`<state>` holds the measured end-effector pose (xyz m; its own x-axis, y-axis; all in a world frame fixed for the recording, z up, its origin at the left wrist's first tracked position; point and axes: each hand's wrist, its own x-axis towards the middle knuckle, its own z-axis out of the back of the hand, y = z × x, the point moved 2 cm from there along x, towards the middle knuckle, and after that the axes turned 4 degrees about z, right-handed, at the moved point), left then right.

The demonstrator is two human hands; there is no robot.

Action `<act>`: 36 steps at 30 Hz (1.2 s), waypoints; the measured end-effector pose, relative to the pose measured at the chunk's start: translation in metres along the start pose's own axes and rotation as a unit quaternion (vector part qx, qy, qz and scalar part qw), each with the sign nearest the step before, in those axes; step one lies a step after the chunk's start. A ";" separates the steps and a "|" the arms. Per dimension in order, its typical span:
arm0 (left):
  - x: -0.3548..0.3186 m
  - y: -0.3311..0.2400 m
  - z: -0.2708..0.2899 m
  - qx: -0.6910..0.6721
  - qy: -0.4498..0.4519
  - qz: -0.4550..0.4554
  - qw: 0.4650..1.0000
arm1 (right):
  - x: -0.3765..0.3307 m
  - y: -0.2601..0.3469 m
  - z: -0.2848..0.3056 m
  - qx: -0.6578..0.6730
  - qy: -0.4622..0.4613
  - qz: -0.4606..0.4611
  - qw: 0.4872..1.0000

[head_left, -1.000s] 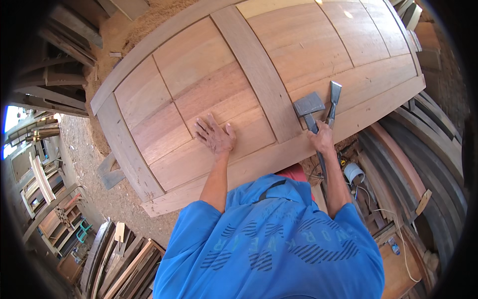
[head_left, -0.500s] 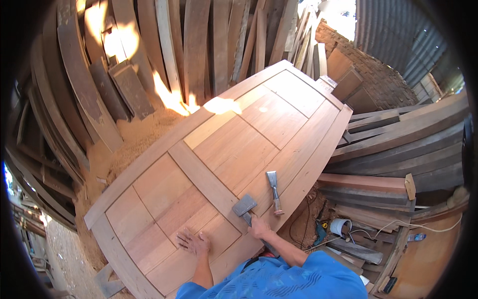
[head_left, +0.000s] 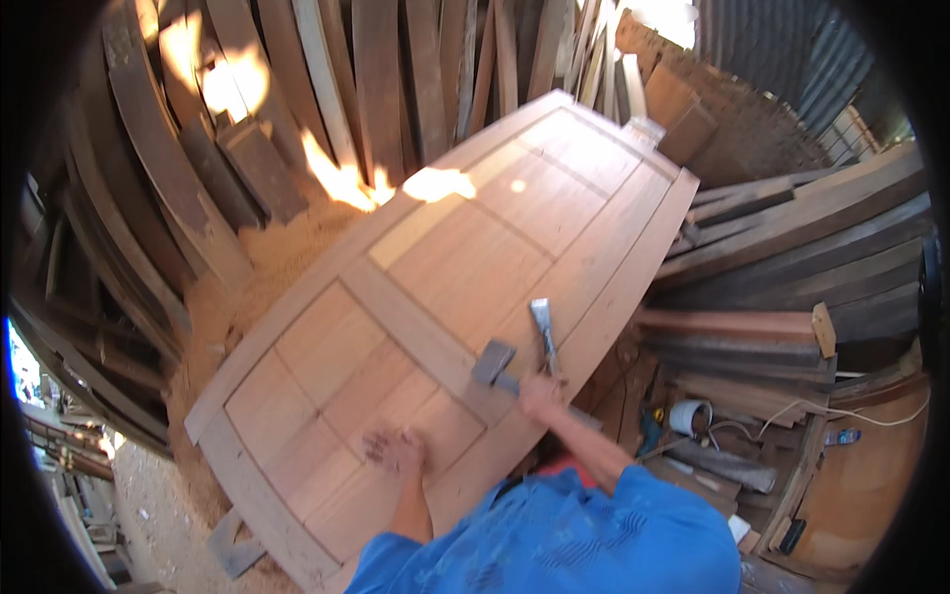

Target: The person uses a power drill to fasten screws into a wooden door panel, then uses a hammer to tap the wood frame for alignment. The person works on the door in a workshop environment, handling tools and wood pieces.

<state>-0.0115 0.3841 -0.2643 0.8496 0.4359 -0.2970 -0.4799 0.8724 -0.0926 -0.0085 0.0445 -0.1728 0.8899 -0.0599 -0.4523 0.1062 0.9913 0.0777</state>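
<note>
Door (head_left: 465, 267): a big panelled wooden door lying flat, long axis running from lower left to upper right; its near end is partly hidden behind the person's blue shirt.
Planks (head_left: 376, 89): long boards leaning upright beyond the door's far long edge, with patches of sun on them.
Stacked timber (head_left: 792, 247): boards piled lengthwise just past the door's right long edge.
Sawdust (head_left: 267, 257): a pale heap against the door's left long edge.
Blue shirt (head_left: 564, 540): the person's own, at the door's near end, cut off by the lower edge.
White cup (head_left: 688, 416): on the cluttered floor to the right of the door's near corner; the bits around it are too small to tell.
Left hand (head_left: 396, 450): spread flat, palm down, fingers apart, pressing on the door's near panel; it grips nothing; somewhat blurred.
Right hand (head_left: 539, 394): clenched round the hammer's handle at the door's right long edge.
Hammer (head_left: 495, 364): grey metal head resting on the door's right stile, handle pointing back to the right hand; most of the handle is hidden in the fist.
Chisel (head_left: 543, 335): lying on the door's right stile just beside the hammer, long axis roughly along the stile, broad blade toward the door's far end; its near end vanishes behind the right hand, and whether the hand touches it I cannot tell.
</note>
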 end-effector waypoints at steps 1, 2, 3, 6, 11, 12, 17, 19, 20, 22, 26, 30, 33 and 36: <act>0.000 -0.006 0.001 0.008 -0.022 -0.020 1.000 | 0.007 -0.015 -0.014 0.029 -0.043 -0.037 0.998; -0.002 -0.007 0.004 0.001 -0.033 -0.020 0.999 | 0.008 -0.023 -0.010 0.058 -0.069 -0.069 0.994; -0.005 -0.008 0.007 -0.008 -0.045 -0.021 0.999 | 0.007 -0.031 -0.006 0.086 -0.096 -0.102 0.986; -0.004 -0.010 0.005 -0.020 -0.065 -0.024 0.997 | 0.021 -0.058 -0.014 0.006 -0.148 -0.118 0.982; -0.008 -0.014 0.013 -0.028 -0.062 -0.023 0.997 | 0.042 -0.075 -0.008 0.048 -0.142 -0.206 0.967; -0.008 -0.014 0.014 -0.025 -0.061 -0.020 0.998 | 0.045 -0.077 -0.009 0.064 -0.126 -0.219 0.965; -0.007 -0.018 0.018 -0.028 -0.054 -0.023 0.998 | 0.045 -0.089 -0.013 0.067 -0.173 -0.236 0.954; -0.006 -0.016 0.015 -0.032 -0.055 -0.025 0.998 | 0.044 -0.093 -0.011 0.082 -0.148 -0.246 0.954; -0.007 -0.014 0.013 -0.031 -0.057 -0.024 0.998 | 0.044 -0.095 -0.010 0.109 -0.133 -0.246 0.954; -0.005 -0.018 0.013 -0.034 -0.062 -0.027 0.997 | 0.047 -0.104 -0.012 0.140 -0.113 -0.239 0.954; -0.005 -0.021 0.018 -0.044 -0.056 -0.024 0.997 | 0.049 -0.098 -0.012 0.137 -0.080 -0.215 0.964; -0.001 -0.012 0.010 -0.044 -0.067 -0.024 0.996 | 0.043 -0.083 0.003 0.139 -0.086 -0.198 0.967; -0.001 -0.016 0.016 -0.047 -0.061 -0.032 0.996 | 0.048 -0.114 -0.006 0.303 -0.088 -0.151 0.937; -0.002 -0.012 0.015 -0.045 -0.061 -0.028 0.997 | 0.038 -0.117 -0.004 0.270 -0.140 -0.241 0.921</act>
<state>-0.0043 0.3757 -0.2481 0.8929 0.4163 -0.1717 -0.4447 0.8750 -0.1911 0.0111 -0.0731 -0.2022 0.7525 -0.5812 -0.3098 0.6580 0.6425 0.3929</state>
